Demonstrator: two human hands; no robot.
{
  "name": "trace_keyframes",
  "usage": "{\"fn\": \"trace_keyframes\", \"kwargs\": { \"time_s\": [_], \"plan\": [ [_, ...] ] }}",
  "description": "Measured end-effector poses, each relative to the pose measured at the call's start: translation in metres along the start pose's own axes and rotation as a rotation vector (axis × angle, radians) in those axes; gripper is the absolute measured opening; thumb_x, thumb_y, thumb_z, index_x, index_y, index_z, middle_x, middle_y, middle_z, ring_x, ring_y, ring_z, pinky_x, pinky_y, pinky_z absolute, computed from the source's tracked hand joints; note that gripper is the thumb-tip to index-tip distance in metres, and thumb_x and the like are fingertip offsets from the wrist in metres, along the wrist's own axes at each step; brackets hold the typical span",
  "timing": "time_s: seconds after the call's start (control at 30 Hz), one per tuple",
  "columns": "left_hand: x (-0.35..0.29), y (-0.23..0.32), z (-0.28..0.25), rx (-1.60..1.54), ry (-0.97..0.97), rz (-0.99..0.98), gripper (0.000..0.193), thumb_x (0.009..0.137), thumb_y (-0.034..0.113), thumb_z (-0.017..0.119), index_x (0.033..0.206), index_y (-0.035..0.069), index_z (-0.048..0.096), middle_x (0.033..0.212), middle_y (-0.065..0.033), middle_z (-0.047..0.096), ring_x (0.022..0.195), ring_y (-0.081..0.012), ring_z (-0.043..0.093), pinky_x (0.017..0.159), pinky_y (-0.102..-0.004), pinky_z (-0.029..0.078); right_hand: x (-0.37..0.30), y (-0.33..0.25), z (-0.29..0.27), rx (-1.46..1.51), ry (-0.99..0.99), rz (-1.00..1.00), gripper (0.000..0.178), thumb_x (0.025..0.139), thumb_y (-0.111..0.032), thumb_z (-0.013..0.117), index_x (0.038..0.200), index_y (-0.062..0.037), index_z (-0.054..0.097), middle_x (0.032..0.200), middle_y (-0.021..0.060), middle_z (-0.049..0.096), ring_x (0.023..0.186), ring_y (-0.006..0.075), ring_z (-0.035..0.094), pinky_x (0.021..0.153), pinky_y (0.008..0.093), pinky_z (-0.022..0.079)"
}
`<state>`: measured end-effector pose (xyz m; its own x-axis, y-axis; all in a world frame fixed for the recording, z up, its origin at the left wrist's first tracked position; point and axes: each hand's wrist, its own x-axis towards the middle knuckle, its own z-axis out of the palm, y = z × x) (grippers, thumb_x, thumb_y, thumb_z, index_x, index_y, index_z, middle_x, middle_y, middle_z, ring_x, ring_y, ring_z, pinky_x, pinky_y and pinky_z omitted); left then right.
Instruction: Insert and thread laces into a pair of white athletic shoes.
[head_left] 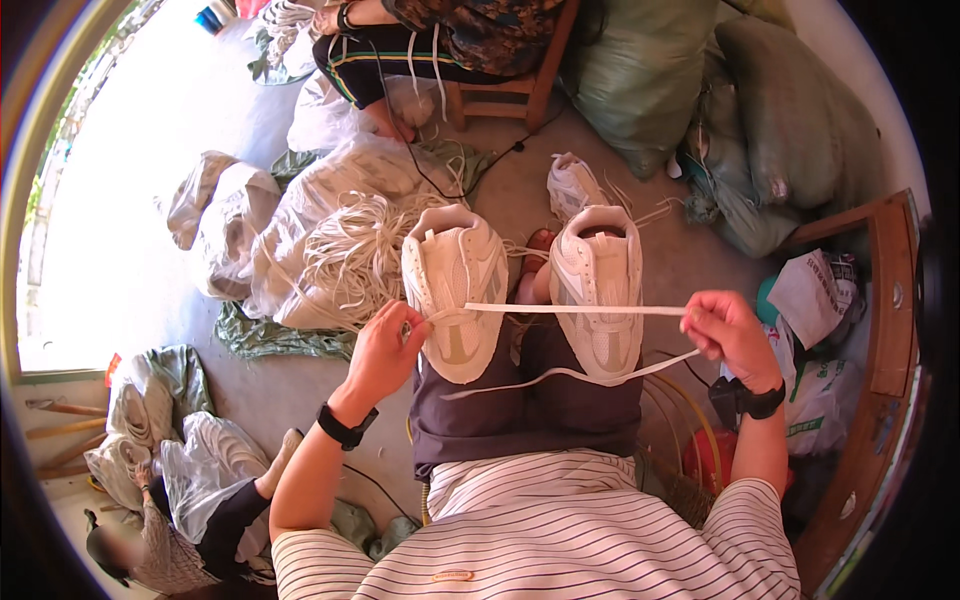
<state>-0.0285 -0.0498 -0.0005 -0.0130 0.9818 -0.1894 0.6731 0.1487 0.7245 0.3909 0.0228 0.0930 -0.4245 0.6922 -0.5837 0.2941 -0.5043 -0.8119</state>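
Observation:
Two pale beige sneakers rest side by side on my lap, toes toward me: a left sneaker [459,345] and a right sneaker [607,345]. A flat white shoelace [575,309] runs taut from the front of the left sneaker's lacing area, across the right one, to my right hand [728,335]. That hand pinches it, and a loose length [560,374] curves back below the toes. Against the outer side of the left sneaker's toe is my left hand [385,355], its fingers closed. What they grip is hidden.
A heap of loose laces [365,245] lies on plastic wrapping at left. Another sneaker [574,185] sits on the floor ahead. Large green sacks [640,80] stand at far right, near a wooden frame [890,290]. One person sits on a wooden chair [538,75]; another is at lower left.

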Motion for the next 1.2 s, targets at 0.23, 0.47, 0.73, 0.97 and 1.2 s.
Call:
{"fn": "trace_keyframes", "kwargs": {
  "time_s": [0.23, 0.47, 0.73, 0.97, 1.2],
  "plan": [
    [0.003, -0.008, -0.021, -0.209, -0.206, -0.065, 0.008, 0.092, 0.01, 0.059, 0.091, 0.002, 0.06, 0.065, -0.0012, 0.054, 0.055, -0.0065, 0.046, 0.052, -0.0252, 0.038, 0.029, 0.035, -0.015, -0.528, 0.373, -0.144, 0.016, 0.093, -0.016, 0.062, 0.092, -0.0003, 0.063, 0.062, -0.0025, 0.056, 0.056, 0.0094, 0.051, 0.053, 0.0245, 0.04],
    [-0.002, -0.016, -0.035, 0.06, -0.202, -0.005, 0.012, 0.093, 0.015, 0.057, 0.092, 0.003, 0.06, 0.064, -0.0044, 0.053, 0.056, -0.0149, 0.049, 0.054, -0.03, 0.04, 0.042, 0.018, 0.016, -0.826, 0.579, -0.582, 0.029, 0.088, -0.01, 0.061, 0.117, -0.0027, 0.061, 0.122, 0.0136, 0.059, 0.112, 0.029, 0.058, 0.092, 0.0367, 0.047],
    [-0.017, 0.009, -0.03, 0.466, -0.02, 0.105, 0.021, 0.09, 0.019, 0.062, 0.081, 0.003, 0.052, 0.07, -0.0146, 0.058, 0.063, -0.0351, 0.058, 0.057, -0.0426, 0.044, 0.094, 0.013, 0.111, -0.307, 0.129, -0.637, 0.066, 0.094, -0.019, 0.058, 0.146, 0.0063, 0.026, 0.151, 0.0289, 0.027, 0.143, 0.0361, 0.026, 0.117, 0.0437, 0.021],
    [-0.043, -0.014, -0.056, 0.674, 0.077, -0.06, 0.013, 0.091, 0.015, 0.057, 0.086, 0.004, 0.051, 0.082, -0.0155, 0.061, 0.073, -0.0393, 0.061, 0.063, -0.0488, 0.048, 0.153, 0.056, 0.161, -0.495, 0.315, -0.697, 0.078, 0.095, -0.021, 0.056, 0.145, 0.0144, 0.009, 0.149, 0.0423, 0.008, 0.141, 0.0534, 0.011, 0.117, 0.0529, 0.015],
    [-0.083, -0.065, -0.106, 0.874, 0.307, -0.117, 0.009, 0.089, 0.01, 0.055, 0.089, 0.002, 0.059, 0.087, -0.0157, 0.064, 0.084, -0.0373, 0.062, 0.072, -0.0469, 0.049, 0.159, 0.06, 0.18, -0.549, 0.36, -0.695, 0.078, 0.094, -0.021, 0.057, 0.145, 0.0142, 0.01, 0.148, 0.0425, 0.009, 0.138, 0.0558, 0.015, 0.115, 0.0554, 0.018]
  ]
}}
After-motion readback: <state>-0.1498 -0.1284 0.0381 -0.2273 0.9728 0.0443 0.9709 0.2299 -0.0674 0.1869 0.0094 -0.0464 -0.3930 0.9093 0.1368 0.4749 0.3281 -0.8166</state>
